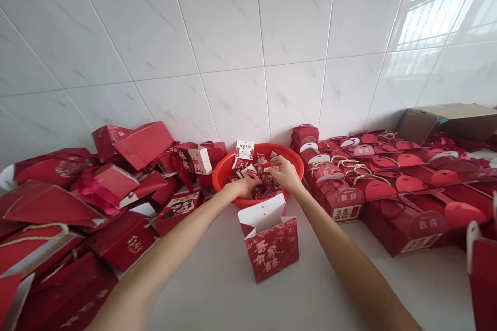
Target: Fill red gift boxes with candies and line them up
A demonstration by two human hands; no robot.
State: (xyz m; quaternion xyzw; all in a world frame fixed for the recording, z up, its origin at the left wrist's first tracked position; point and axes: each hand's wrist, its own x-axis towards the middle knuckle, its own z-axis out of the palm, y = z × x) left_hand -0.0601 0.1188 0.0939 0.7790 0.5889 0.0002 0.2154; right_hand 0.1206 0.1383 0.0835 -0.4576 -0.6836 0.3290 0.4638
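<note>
My left hand (247, 186) and my right hand (286, 171) both reach into a red plastic basin (220, 173). Small red wrapped packets (267, 182) fill the basin, with a white-and-red printed card (245, 150) standing at its back. The fingers of my right hand are pinched on a small red packet. My left hand's fingers curl among the packets at the front left; what they hold is partly hidden. Between my forearms, in front of the basin, a red gift bag (272, 249) with pale characters stands upright, its top open.
Red gift bags and boxes (128, 238) lie in a loose heap on the left. Closed red gift boxes (404, 217) with cord handles stand in rows on the right. A cardboard box (446, 119) sits at the far right, against the tiled wall (233, 36).
</note>
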